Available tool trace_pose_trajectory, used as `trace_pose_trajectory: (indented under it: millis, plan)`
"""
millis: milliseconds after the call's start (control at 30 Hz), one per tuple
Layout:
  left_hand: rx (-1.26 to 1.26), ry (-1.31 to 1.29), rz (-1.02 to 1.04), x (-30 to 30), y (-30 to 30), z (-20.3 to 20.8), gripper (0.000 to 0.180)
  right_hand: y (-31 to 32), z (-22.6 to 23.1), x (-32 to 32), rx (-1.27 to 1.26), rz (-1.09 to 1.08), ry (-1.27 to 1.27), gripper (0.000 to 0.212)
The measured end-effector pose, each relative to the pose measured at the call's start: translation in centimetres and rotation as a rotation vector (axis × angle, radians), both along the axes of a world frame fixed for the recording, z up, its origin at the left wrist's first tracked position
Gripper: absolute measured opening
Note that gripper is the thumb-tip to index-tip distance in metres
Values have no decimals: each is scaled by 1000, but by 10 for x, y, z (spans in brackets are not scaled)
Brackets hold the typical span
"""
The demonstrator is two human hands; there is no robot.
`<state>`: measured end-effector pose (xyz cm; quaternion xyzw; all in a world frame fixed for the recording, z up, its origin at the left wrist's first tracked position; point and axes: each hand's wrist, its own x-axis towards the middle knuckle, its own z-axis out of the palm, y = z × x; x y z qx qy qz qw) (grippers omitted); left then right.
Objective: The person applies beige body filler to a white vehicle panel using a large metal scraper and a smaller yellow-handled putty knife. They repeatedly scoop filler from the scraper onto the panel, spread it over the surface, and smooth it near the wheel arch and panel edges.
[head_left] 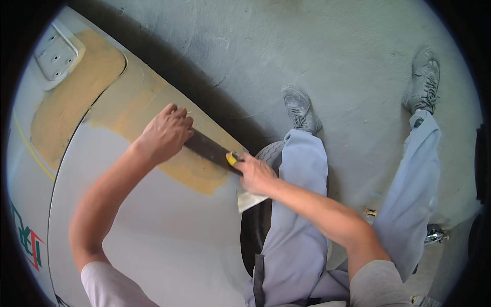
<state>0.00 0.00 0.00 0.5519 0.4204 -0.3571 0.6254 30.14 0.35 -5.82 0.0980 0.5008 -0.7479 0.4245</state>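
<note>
Your left hand (171, 130) curls its fingers around the upper-left end of a long dark flat bar (207, 148). Your right hand (255, 173) closes around what looks like a putty knife (250, 201), its blade below your palm and a yellow part by your thumb; those fingers also meet the bar's lower end, though whether they grip it I cannot tell. The bar lies over the tan filler (197, 176), along the upper-right edge of the vehicle body panel (148, 230), toward its wheel-arch corner. You appear to be at the filler-working step, or clearing the bar with the knife; either calls for a steady hold and a controlled blade. Farther out, a tyre (271, 152) sits in the wheel arch, and a rectangular recess (55, 56) at upper left shows holes; I can't make out any container's contents.
</note>
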Motion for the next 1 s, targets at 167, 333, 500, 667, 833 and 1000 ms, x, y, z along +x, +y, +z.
trace_pose_trajectory:
  millis: [167,333,500,667,833,1000]
  plan:
    - [123,47,103,7,-3,65,28,5,49,-3,4,119,-5,35]
    - [29,89,-23,19,19,109,25,21,83,4,15,-3,148,40]
    - [-40,161,151,-8,40,77,16,38,51,2,82,-283,101,52]
    - [-83,166,186,-64,41,-55,32,33,-50,-29,68,-286,-132,43]
    - [-112,107,101,-80,10,-140,35,3,-125,-53,23,-127,-169,45]
    - [-244,130,-21,-98,-26,-177,35,-24,-145,-70,-62,-17,-206,43]
